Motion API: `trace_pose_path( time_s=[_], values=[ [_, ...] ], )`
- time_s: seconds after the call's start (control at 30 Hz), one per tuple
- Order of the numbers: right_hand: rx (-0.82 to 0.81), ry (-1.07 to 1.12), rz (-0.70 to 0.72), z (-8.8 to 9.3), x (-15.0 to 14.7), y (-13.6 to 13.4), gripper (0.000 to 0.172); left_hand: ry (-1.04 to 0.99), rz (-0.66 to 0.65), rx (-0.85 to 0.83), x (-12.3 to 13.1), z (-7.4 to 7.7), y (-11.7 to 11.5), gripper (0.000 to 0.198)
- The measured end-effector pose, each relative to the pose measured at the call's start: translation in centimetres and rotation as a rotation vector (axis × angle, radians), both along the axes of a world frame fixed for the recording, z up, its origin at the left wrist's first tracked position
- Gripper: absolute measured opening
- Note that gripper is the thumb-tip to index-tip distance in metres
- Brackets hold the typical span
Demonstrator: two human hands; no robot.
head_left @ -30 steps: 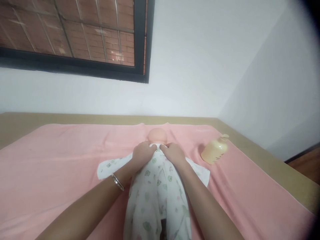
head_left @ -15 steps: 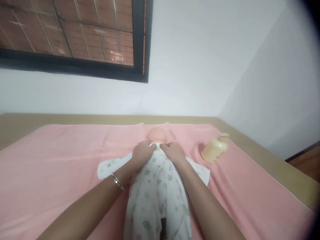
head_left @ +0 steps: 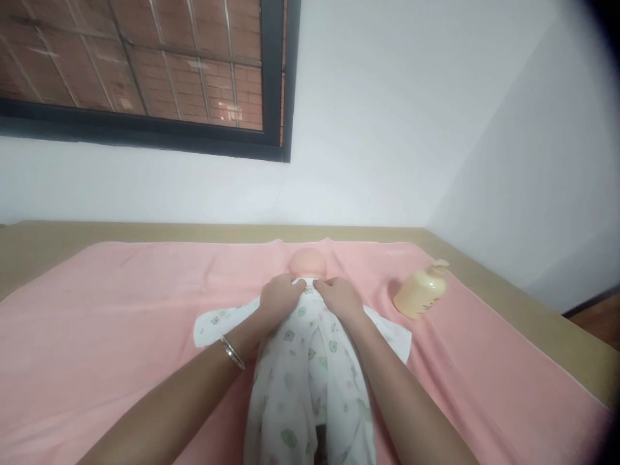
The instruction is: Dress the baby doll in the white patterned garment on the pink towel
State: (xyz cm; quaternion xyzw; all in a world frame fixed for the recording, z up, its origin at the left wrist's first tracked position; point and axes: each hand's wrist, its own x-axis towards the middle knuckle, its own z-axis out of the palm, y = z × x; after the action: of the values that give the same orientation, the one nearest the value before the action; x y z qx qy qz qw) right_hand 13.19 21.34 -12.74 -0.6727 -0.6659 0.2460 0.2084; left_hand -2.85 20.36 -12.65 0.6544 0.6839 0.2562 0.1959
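A baby doll [head_left: 308, 261] lies on a pink blanket, only its bald head showing at the far end. White printed baby clothes [head_left: 290, 374] cover its body, with the sleeves spread out to both sides. My left hand [head_left: 281, 298], with a silver bangle on the wrist, is closed on the neckline just left of the middle. My right hand [head_left: 340, 297] pinches the same neckline on the right, its thumb close to the left one. The doll's face and limbs cannot be seen.
A yellowish pump bottle [head_left: 420, 292] stands tilted in view on the right of the pink blanket [head_left: 121, 323]. The blanket covers a tan surface [head_left: 217, 231] that meets a white wall [head_left: 368, 129]. A dark-framed window [head_left: 194, 135] with bars is at upper left.
Both hands keep their hold on the neckline. The whole view has shifted slightly, so everything sits a little farther right; the clothes and doll look the same.
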Motion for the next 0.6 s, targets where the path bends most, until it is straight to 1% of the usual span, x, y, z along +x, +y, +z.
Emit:
trace_pose_path(
  time_s=[0.37, 0.6],
  values=[
    [0.01, 0.017, 0.008, -0.27, 0.1, 0.12, 0.043, 0.028, 0.004, 0.0, 0.13, 0.33, -0.07, 0.032],
    [0.017, -0.008, 0.005, -0.15, 0.02, 0.13, 0.045, 0.028, 0.008, 0.002, 0.08, 0.12, 0.02, 0.032]
  ],
)
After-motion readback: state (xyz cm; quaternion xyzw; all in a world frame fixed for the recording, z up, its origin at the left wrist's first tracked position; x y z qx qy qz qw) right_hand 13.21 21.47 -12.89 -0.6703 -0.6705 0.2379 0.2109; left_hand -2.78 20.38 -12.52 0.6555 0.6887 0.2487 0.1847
